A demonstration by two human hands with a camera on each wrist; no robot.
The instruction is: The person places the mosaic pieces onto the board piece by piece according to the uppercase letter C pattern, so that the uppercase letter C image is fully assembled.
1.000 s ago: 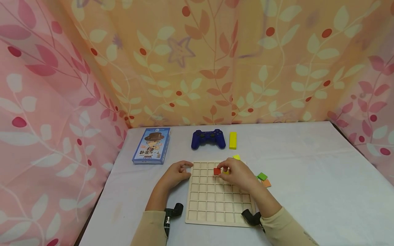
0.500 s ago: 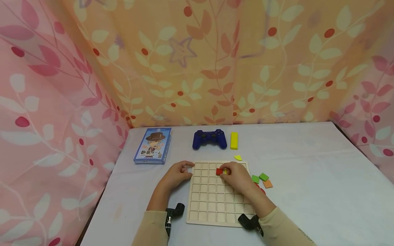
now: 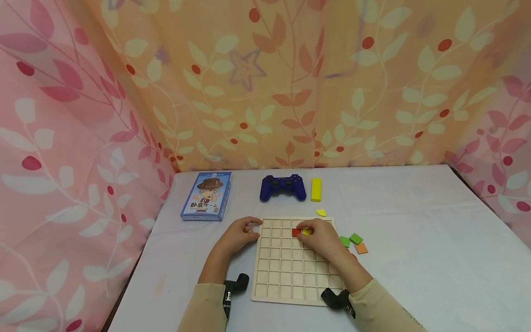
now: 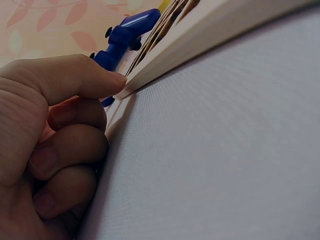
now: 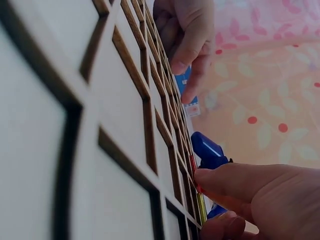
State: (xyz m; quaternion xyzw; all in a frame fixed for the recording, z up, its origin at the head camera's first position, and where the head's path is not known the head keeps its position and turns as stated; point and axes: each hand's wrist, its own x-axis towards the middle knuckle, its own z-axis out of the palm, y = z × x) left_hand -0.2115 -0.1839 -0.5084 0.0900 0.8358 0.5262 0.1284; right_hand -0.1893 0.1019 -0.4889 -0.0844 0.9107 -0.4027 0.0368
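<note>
A pale wooden grid board [image 3: 274,279] lies on the table, its cells mostly bare. My right hand [image 3: 321,237] is over its upper right part, thumb and index finger at opposite edges of a red square tile [image 3: 296,233]. That tile sits low at a cell, level with the grid in the right wrist view. Beside it a yellow tile [image 3: 306,231] shows under the same hand, partly covered. At the board's upper left corner, my left hand [image 3: 237,237] holds the edge with thumb and index fingertips; its other fingers are curled, as the left wrist view shows.
Right of the board lie green tiles [image 3: 356,238], an orange tile [image 3: 361,248] and a partly hidden red piece [image 3: 354,256]. Behind it are a yellow quarter-round piece [image 3: 321,212], a yellow block [image 3: 316,190], a blue game controller [image 3: 283,188] and a blue card-game box [image 3: 206,197].
My right hand has lowered the red tile slightly onto the board, beside the yellow one. My left hand stays at the board's corner. The whole view has shifted a little.
</note>
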